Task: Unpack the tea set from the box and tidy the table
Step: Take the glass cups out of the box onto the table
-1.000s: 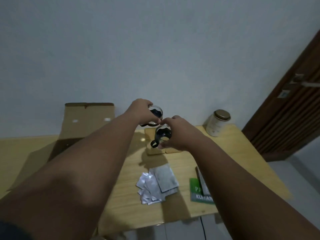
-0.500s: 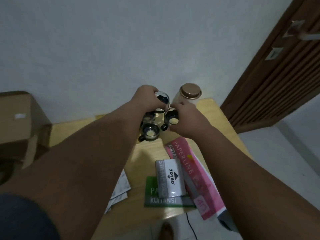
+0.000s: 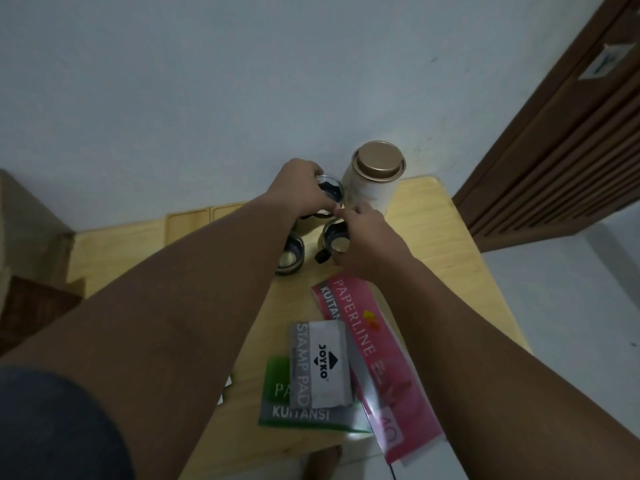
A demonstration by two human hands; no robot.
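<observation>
- Dim, flat indoor light; the wall [image 3: 207, 81] reads grey-blue with no bright source in sight.
- Both forearms are dark and underexposed.
- Weak glare whitens the glossy pink booklet [image 3: 374, 362] near its lower end.
- Wide-angle lens bends the door [image 3: 571, 150] and bench [image 3: 450, 244] edges.
- Detail is soft overall.

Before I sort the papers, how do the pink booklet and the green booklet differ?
The pink booklet is long, lies slanted, and its near end juts past the table edge; the green booklet lies squarer and looks to sit on the tabletop. The stamp pad box covers much of the green booklet but only the pink one's edge. Both read KUITANSI, in part.
</observation>
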